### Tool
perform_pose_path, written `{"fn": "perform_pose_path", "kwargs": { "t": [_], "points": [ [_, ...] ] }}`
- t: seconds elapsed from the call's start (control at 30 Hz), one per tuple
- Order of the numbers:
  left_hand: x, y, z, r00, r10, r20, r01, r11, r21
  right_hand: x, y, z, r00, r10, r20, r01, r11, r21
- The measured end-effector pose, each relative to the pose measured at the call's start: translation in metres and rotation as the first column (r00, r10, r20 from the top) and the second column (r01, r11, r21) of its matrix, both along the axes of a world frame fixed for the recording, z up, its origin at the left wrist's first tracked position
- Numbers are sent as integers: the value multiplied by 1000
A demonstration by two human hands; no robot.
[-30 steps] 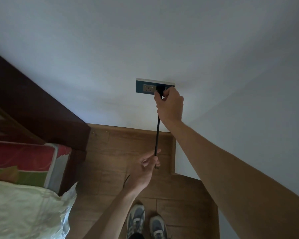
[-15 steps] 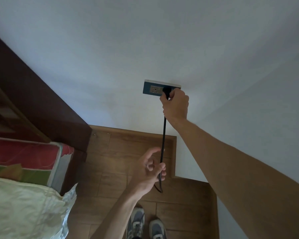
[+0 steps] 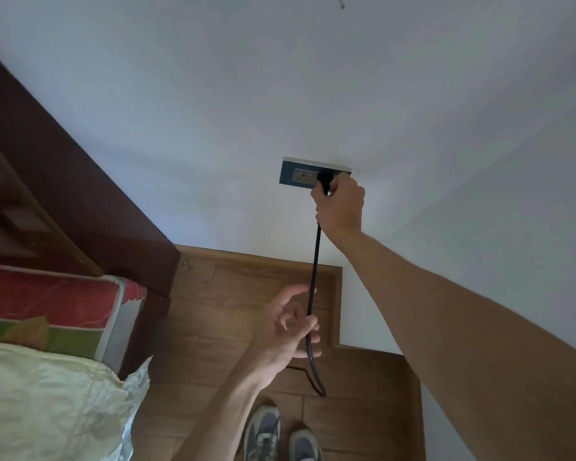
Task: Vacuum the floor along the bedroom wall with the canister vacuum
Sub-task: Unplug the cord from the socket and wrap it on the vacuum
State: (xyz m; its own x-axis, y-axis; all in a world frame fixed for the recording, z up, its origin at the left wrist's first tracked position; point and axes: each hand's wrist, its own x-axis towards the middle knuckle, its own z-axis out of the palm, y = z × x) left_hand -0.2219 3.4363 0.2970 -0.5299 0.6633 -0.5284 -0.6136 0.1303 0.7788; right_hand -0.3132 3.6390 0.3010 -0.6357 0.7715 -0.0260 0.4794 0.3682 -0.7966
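A dark wall socket sits on the white wall. My right hand grips the black plug at the socket's right side. The black power cord hangs straight down from the plug to the wood floor. My left hand is lower down, its fingers loosely curled with the cord running between them. The canister vacuum is out of view.
A dark wooden bed frame and a red and green mattress with pale bedding fill the left. The wall steps out in a corner at the right. My two shoes stand at the bottom.
The view has shifted so the socket sits lower and further right. My left hand has loosened on the cord and slid down it. My right hand stays at the plug.
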Motion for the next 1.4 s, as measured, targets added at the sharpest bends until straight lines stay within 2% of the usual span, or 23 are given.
{"fn": "perform_pose_path", "kwargs": {
  "t": [0.43,0.63,0.93,1.07,1.17,1.3,1.4],
  "points": [
    [-5,-1,-3,1000,-22,-4,22,1000,-21,-4,-3,3,997,-75,6,75,996,-42],
    [-3,1,-9,999,-39,-3,39,999,-23,2,-2,-3,999,-37,-24,36,998,-53],
    [-8,-6,-10,1000,-25,-14,24,1000,-13,-2,-10,2,988,-146,-41,142,985,-94],
    [-8,-8,-10,999,-40,-12,40,999,-15,4,-10,2,992,-92,-84,82,990,-119],
    [-11,-9,-9,998,-67,-21,66,998,-25,5,-8,-3,994,-66,-88,59,995,-84],
    [-12,-10,-10,997,-76,-25,75,997,-25,-3,-18,-4,985,-161,-56,157,985,-66],
    [-12,-11,-13,998,-54,-16,54,999,-7,-5,-18,-3,988,-148,-50,145,988,-52]
  ]
}}
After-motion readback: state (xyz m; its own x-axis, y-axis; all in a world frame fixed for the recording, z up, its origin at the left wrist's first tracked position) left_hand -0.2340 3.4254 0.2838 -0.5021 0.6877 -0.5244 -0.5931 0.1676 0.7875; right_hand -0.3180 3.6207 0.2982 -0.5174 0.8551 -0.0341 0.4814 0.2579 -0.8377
